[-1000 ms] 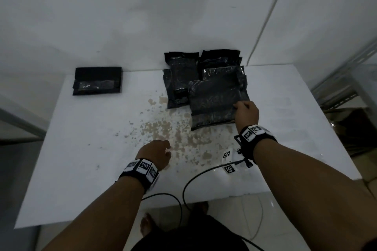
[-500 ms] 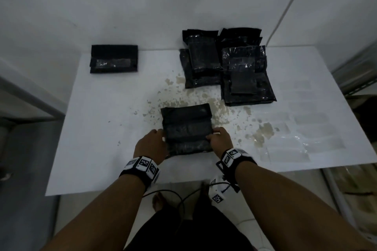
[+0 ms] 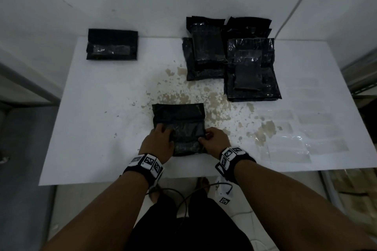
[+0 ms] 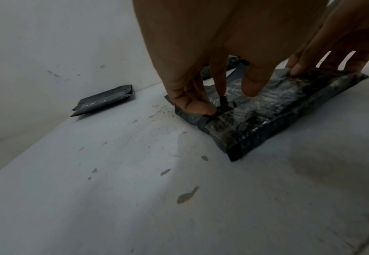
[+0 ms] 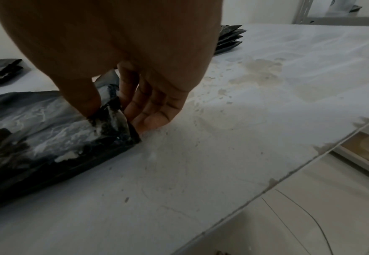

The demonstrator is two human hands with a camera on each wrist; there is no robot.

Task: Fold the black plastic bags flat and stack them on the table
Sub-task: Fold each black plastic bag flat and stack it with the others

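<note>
Crinkled black plastic bag near front edge of stained white table, left hand and right hand pinching its sides, folded black bag stack far left, unfolded black bag pile behind, clear plastic sheets right

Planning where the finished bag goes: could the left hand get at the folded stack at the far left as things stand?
Probably yes, once freed. The left hand now pinches the bag near the table's front edge; bare tabletop lies between it and the folded stack, though that sits at the far edge, a long stretch.
</note>
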